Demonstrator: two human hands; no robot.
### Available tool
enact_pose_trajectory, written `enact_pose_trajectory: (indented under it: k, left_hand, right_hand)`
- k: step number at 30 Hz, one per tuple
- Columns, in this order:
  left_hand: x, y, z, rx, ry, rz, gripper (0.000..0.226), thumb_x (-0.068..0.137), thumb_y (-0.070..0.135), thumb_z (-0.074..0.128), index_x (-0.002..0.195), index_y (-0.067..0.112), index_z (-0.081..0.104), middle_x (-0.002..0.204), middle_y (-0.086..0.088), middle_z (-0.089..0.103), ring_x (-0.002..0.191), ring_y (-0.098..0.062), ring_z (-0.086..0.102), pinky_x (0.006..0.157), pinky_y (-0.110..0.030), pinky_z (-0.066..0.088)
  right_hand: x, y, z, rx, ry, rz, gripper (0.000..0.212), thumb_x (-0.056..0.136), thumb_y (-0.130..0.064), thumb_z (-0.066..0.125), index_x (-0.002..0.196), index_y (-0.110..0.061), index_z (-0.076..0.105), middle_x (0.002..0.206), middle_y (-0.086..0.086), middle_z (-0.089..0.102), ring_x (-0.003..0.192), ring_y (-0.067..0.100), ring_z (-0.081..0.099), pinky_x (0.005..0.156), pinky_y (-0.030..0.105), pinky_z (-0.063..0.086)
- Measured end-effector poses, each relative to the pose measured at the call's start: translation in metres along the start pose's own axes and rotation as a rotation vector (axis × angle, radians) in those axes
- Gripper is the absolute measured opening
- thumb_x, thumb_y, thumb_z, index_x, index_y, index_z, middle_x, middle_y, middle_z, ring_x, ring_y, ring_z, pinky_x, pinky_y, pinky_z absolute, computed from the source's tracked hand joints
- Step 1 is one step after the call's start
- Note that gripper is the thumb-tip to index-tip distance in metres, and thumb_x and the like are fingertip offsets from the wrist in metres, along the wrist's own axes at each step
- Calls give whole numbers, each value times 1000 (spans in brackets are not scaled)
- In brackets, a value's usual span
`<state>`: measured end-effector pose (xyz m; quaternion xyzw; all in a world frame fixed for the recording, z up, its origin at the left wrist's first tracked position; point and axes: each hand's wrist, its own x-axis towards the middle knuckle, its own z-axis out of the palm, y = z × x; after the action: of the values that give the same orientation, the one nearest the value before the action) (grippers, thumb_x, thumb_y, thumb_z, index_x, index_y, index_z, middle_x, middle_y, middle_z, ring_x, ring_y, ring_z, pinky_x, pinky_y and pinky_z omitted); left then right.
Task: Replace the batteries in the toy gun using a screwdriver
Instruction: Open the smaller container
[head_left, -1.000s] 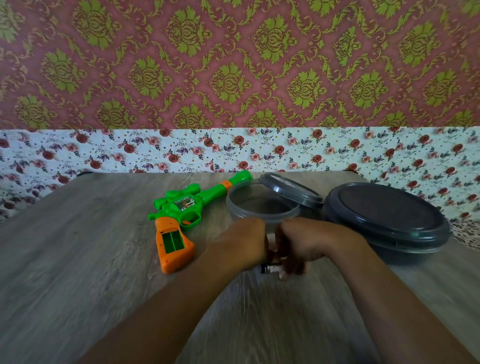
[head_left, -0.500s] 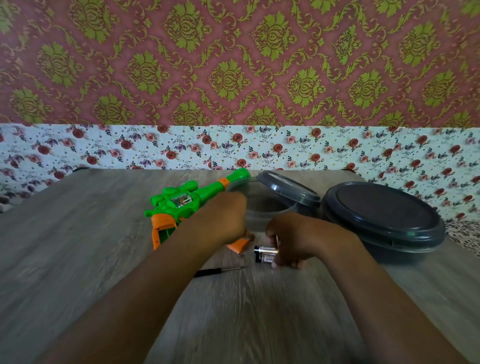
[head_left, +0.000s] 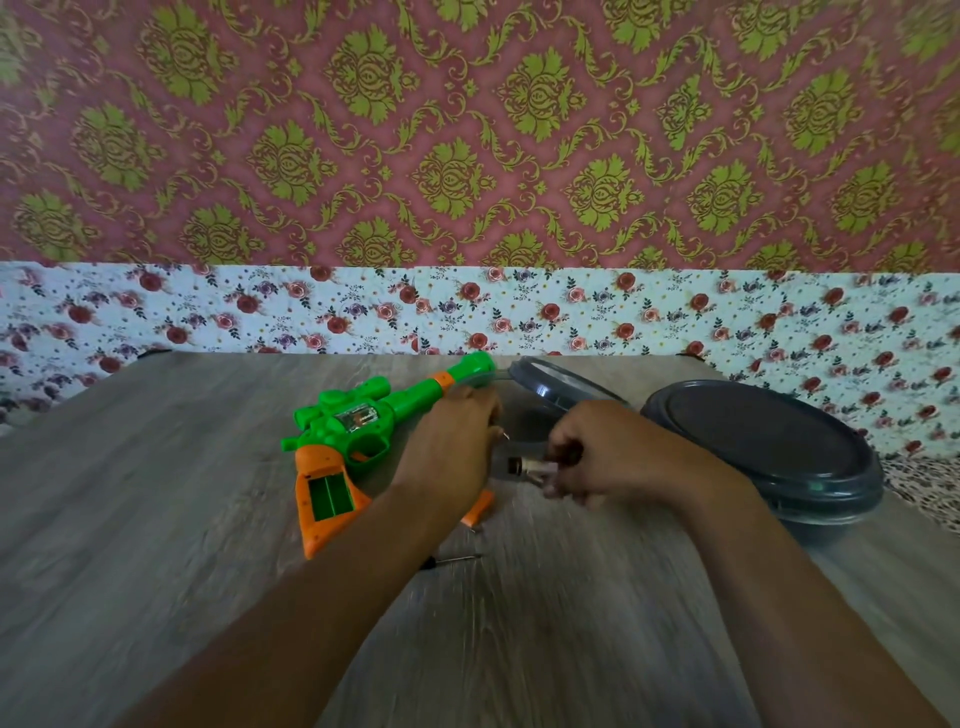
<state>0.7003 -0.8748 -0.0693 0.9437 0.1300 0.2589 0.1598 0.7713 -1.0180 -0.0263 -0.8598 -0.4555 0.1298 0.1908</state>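
A green and orange toy gun (head_left: 358, 428) lies on the wooden table (head_left: 156, 519), its barrel pointing to the far right. The battery bay (head_left: 328, 493) in the orange grip is open and looks empty. My right hand (head_left: 602, 452) pinches a dark battery (head_left: 521, 464) with a silver end, just right of the gun. My left hand (head_left: 452, 447) hovers beside the gun's barrel with its back to me, so its fingers are hidden. An orange cover piece (head_left: 480, 506) lies under my left wrist. Nearer me lies a thin black screwdriver (head_left: 452, 559), with a small screw (head_left: 475, 529) beside the cover.
A clear round tub (head_left: 524, 415) stands behind my hands with its grey lid (head_left: 561, 387) leaning on its rim. A large dark grey round container (head_left: 769, 452) sits at the right. A papered wall closes off the table's far edge.
My hands have separated: the left one rose to the far left toward the gun's barrel, uncovering the orange cover and the screwdriver. The right hand lifted the battery slightly off the table.
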Motion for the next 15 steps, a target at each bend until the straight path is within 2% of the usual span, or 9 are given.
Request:
enact_pose_trajectory:
  k: [2,4,6,9,12,15]
  left_hand:
    - [0,-3,1,11,-14,-2,12,94,12,51,101,9,61,105,-10,61,93,-24,59,83,-41,50]
    - [-1,-4,4,32,-28,1,13,94,10,49,100,11,61,104,-9,62,95,-26,60,81,-44,51]
    - [-2,-5,6,45,-33,3,17,94,9,47,101,14,61,105,-6,63,95,-25,61,81,-44,52]
    - [-2,-6,8,42,-37,1,17,94,10,47,102,16,61,106,-5,64,96,-23,61,82,-43,53]
    - [-5,-6,9,47,-40,-5,16,95,19,47,103,15,61,110,-5,63,99,-23,60,82,-43,52]
    - [-11,-6,12,54,-51,-3,18,95,23,47,106,14,59,113,-5,60,101,-22,58,83,-40,51]
  right_hand:
    - [4,7,-2,-65,160,-26,7,79,-19,71,79,-13,68,71,1,64,62,9,59,58,21,45]
    - [11,12,2,-167,322,-34,7,82,-19,67,85,-13,68,77,1,60,68,11,52,60,20,36]
    - [18,15,9,-205,432,-16,8,85,-17,62,87,-12,68,84,5,63,72,13,52,64,21,38]
    - [26,18,20,-183,500,11,11,84,-18,61,91,-12,67,92,8,65,82,18,57,72,27,44]
    - [32,19,30,-158,560,35,15,86,-24,61,92,-11,66,93,7,65,79,16,56,70,25,42]
    - [35,21,36,-100,616,52,21,86,-31,62,94,-12,66,93,7,66,83,17,60,74,30,49]
